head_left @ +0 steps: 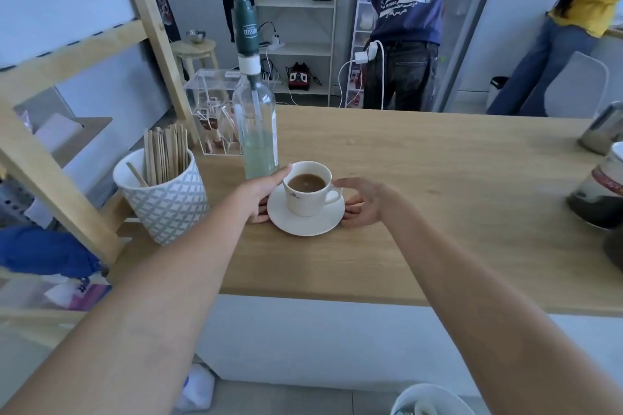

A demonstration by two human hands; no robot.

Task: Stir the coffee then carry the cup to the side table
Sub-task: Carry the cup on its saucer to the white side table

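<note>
A white cup (308, 200) holding milky coffee stands on a white saucer (305, 224) on the wooden counter (421, 212). Its handle points right. My left hand (261, 194) lies against the saucer's left edge, with the thumb up by the cup's rim and the fingers at the saucer. My right hand (365, 200) is at the saucer's right edge, fingers spread and touching or nearly touching it, just beside the handle. Whether either hand grips the saucer is unclear. No stirrer is in the cup.
A patterned pot (165, 202) of wooden stirrers stands left of the cup. Just behind the cup is a glass bottle (256, 131) with a green pump. A clear box (210, 111), a wooden frame (54, 178) and jars (603, 192) at right ring the counter. Two people stand beyond.
</note>
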